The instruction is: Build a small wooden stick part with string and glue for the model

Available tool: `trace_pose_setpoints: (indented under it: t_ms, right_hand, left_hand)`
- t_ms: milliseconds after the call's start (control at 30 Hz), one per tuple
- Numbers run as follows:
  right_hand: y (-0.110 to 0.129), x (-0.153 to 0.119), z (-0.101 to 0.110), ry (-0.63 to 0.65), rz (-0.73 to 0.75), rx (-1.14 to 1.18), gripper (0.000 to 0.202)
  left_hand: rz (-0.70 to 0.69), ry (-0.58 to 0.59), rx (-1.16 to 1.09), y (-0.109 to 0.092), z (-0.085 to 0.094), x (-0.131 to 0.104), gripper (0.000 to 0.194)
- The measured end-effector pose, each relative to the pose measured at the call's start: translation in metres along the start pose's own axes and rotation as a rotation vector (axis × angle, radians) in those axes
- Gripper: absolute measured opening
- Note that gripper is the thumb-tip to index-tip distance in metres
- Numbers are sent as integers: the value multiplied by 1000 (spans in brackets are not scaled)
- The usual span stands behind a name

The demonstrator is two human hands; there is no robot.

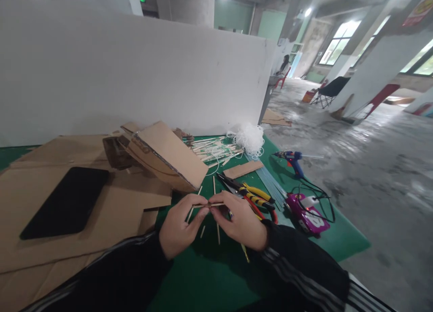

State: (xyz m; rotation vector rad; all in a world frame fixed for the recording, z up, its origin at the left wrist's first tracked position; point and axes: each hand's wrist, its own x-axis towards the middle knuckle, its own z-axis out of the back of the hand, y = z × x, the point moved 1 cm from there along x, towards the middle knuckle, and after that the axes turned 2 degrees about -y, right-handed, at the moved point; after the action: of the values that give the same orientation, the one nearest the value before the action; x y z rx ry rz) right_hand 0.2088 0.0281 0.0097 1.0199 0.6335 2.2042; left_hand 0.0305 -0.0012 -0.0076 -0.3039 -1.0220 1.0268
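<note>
Over the green table (199, 276), my left hand (182, 221) and my right hand (238, 219) meet fingertip to fingertip. Both pinch a thin wooden stick (199, 206) that lies crosswise between them. Beneath the hands, a longer wooden stick (218, 235) points away from me, partly covered by the fingers. Another slanted stick (190, 214) shows by the left thumb, and a short stick piece (202, 232) lies below it. Just beyond my right hand are pliers with yellow-and-black handles (259, 198) and red-handled pliers (274, 216).
Cardboard sheets (122, 212) with a black tablet-like slab (66, 203) cover the left. A cardboard box (169, 154), a stick pile (216, 149) and white string (250, 140) lie behind. At right are a blue glue gun (293, 160), clear rods (270, 181) and a purple power strip (307, 215).
</note>
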Motion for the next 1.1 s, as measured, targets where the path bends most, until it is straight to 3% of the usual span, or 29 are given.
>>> trace_pose_setpoints:
  t_ms: [200, 800, 1100]
  right_hand:
    - [0, 1, 0, 13, -7, -2, 17]
    - [3, 1, 3, 19, 45, 140, 23]
    - [0, -2, -1, 2, -52, 67, 14]
  left_hand:
    - [79, -31, -36, 7, -5, -5, 20]
    - [77, 11, -20, 4, -3, -7, 20]
    - [56, 3, -44, 1, -3, -5, 15]
